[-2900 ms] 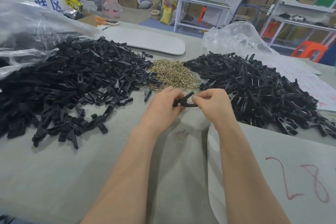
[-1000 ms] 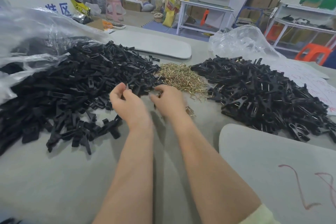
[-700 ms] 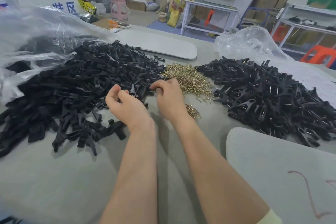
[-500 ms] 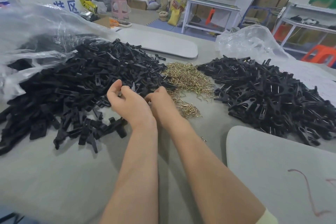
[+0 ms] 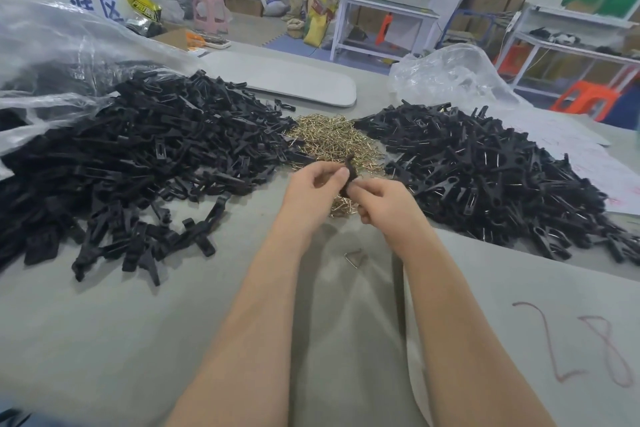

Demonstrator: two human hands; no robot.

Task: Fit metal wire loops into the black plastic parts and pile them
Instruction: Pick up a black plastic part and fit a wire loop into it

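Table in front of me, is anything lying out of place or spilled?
One stray wire loop lies alone on the grey table, near the forearms and apart from the brass-coloured wire heap. A few black parts have also straggled out from the left pile's near edge. Nothing looks damaged.

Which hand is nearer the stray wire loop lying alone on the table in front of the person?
Right. The right hand is just above and slightly right of the stray wire loop; the left hand sits farther up and left. Both hold a black plastic part.
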